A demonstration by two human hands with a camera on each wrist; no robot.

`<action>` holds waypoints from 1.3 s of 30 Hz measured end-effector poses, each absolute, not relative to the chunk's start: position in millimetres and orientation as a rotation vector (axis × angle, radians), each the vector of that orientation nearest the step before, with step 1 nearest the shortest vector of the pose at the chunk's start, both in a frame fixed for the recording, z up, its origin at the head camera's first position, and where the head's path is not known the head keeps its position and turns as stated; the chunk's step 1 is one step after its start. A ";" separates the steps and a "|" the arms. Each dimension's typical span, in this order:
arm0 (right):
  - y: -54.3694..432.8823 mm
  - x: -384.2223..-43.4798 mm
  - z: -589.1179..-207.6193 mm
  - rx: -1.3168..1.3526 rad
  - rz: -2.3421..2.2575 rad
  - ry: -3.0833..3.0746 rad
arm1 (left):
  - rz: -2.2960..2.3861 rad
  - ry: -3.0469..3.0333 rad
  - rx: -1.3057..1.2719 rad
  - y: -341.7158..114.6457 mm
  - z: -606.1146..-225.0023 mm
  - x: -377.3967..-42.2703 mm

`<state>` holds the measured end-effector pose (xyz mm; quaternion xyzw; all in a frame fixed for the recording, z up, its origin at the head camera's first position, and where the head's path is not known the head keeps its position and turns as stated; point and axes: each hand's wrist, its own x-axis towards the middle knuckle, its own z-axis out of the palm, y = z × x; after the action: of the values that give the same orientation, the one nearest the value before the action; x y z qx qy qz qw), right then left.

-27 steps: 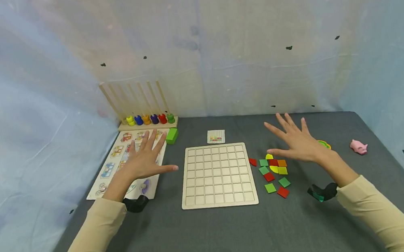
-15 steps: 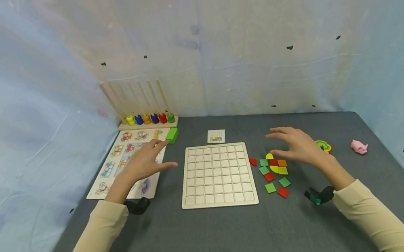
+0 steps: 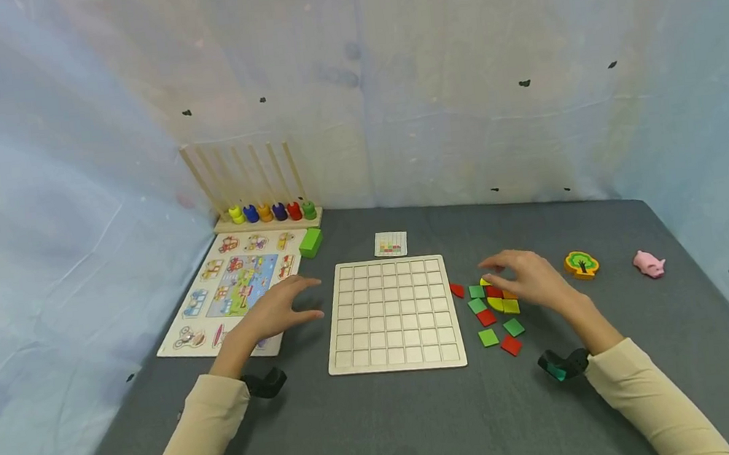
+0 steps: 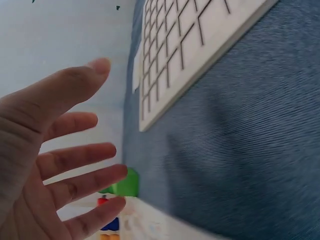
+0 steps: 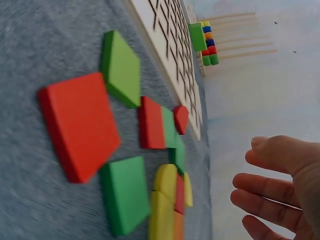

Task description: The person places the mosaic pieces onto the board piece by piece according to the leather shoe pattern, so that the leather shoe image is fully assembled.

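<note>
A pale wooden grid board lies flat in the middle of the table. To its right is a loose cluster of red, green, yellow and orange tiles, among them a red tile and a light green tile. My right hand hovers over the far side of this cluster, fingers relaxed, holding nothing. Several tiles are partly hidden beneath it. Left of the board, my left hand is raised over the edge of the picture puzzle board, its fingers apart and nothing in them.
Behind the puzzle stands a peg rack with coloured rings, beside a green block. A small pattern card lies beyond the grid board. Farther right sit a tree-shaped toy and a pink pig. Cloth walls surround the table.
Both hands have come lower and nearer the middle, their spread fingers now relaxed. The tree toy and more of the puzzle have come into sight. The objects on the table have not moved.
</note>
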<state>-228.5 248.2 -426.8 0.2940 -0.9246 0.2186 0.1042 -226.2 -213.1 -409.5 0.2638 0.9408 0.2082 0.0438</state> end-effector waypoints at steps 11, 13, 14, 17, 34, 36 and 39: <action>254.2 -235.3 -458.5 0.808 0.783 -2.716 | 0.824 2.764 0.745 -210.5 -447.8 -225.7; 255.6 -236.8 -462.7 0.796 0.798 -2.717 | 0.859 2.761 0.738 -208.9 -451.1 -223.9; 256.2 -237.5 -464.5 0.791 0.804 -2.718 | 0.863 2.764 0.737 -208.2 -452.6 -223.3; 257.3 -239.5 -468.8 0.773 0.805 -2.716 | 0.861 2.778 0.747 -206.7 -455.9 -221.8; 257.2 -246.0 -478.3 0.791 0.814 -2.713 | 0.747 2.809 0.843 -201.4 -460.7 -221.1; 256.7 -246.6 -477.6 0.778 0.827 -2.717 | 0.735 2.814 0.852 -201.2 -460.1 -221.1; 254.5 -247.8 -474.6 0.757 0.856 -2.735 | 0.721 2.814 0.857 -201.4 -459.3 -221.1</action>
<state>-247.8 254.5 -474.6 0.2543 -0.9191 0.2878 0.0884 -221.1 -201.4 -459.3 0.2825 0.9277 0.2375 0.0562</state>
